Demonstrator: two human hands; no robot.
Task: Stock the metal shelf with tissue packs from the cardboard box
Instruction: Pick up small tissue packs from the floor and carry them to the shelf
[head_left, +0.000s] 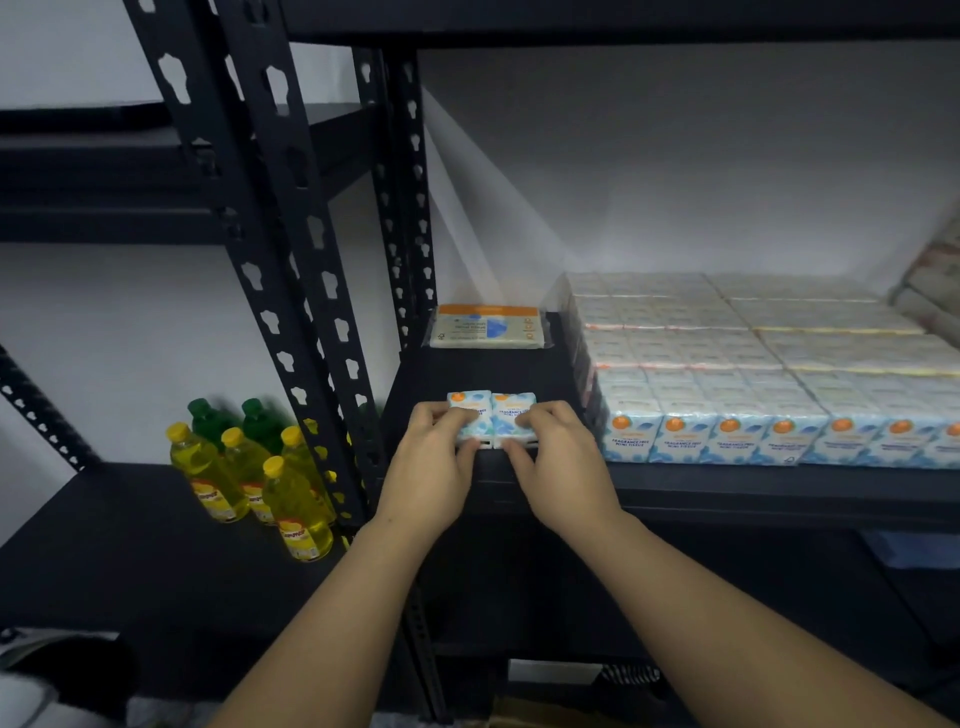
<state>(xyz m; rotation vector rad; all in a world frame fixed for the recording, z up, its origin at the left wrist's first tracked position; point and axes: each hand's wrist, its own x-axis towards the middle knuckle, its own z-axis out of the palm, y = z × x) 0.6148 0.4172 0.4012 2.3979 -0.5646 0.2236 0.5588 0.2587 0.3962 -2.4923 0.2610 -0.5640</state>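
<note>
We have two small tissue packs (491, 415) side by side at the front edge of the metal shelf (727, 480), in the gap left of the stocked rows (753, 374). Our left hand (434, 457) grips the left pack and our right hand (558, 457) grips the right one, fingers curled over the tops and thumbs under the front. We judge these packs light and soft, with a slick plastic wrap that gives when squeezed. We would hold them by their short ends, pressed together as a pair, and slide rather than lift. A flat wrapped pack (488, 326) lies further back. The cardboard box is not clearly in view.
</note>
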